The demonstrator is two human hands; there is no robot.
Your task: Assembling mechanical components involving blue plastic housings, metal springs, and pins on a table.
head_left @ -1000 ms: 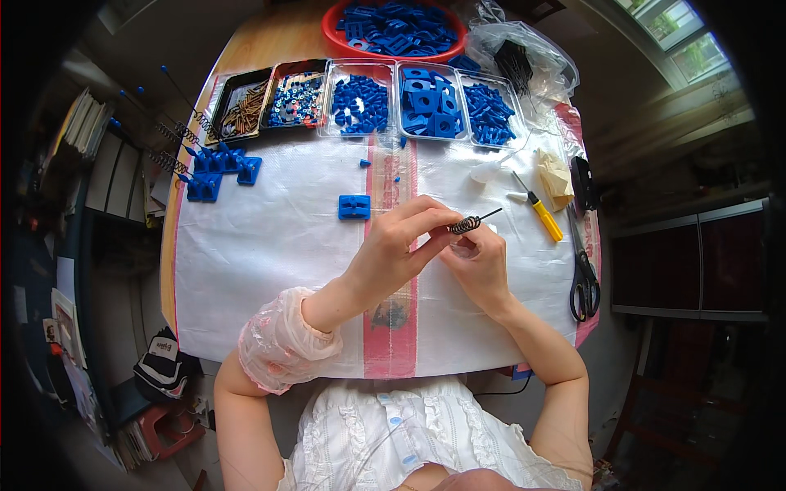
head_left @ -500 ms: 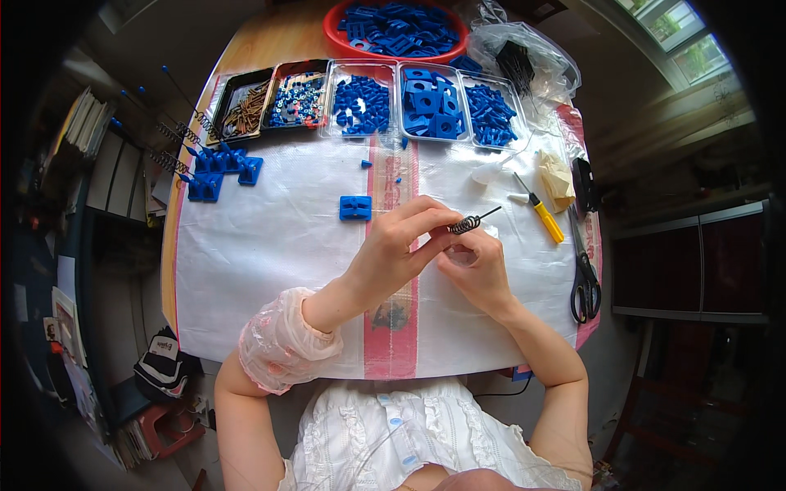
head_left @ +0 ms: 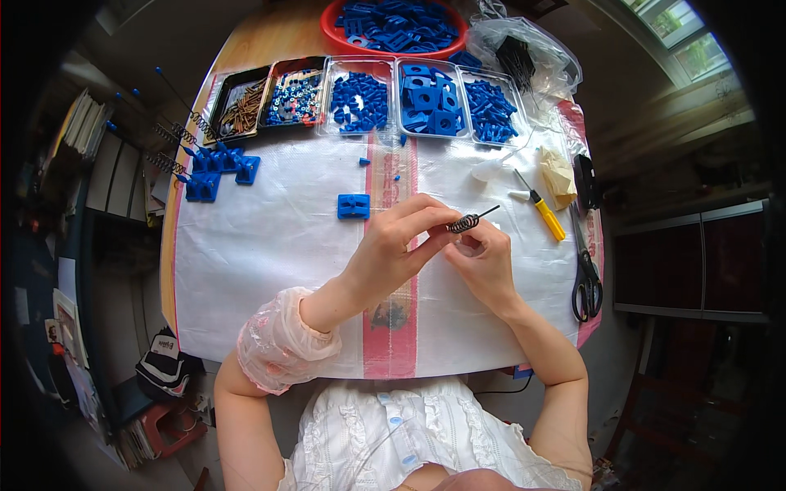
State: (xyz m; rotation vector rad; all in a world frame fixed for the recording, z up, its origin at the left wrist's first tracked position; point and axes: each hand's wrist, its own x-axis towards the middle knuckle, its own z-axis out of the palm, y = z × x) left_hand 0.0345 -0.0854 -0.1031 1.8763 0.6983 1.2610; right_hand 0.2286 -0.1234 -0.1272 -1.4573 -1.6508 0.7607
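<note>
We pinch the small dark spring (head_left: 464, 222) between the closed fingertips of our left hand (head_left: 393, 245) and our right hand (head_left: 483, 262), above the white mat (head_left: 278, 245), and judge it best to keep both grips firm so it cannot flick away.

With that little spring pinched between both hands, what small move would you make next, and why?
Probably carry the spring down to the lone blue block on the white sheet. Both the left hand and right hand already pinch it above the sheet, with its thin rod sticking out, and that block lies nearest.
</note>
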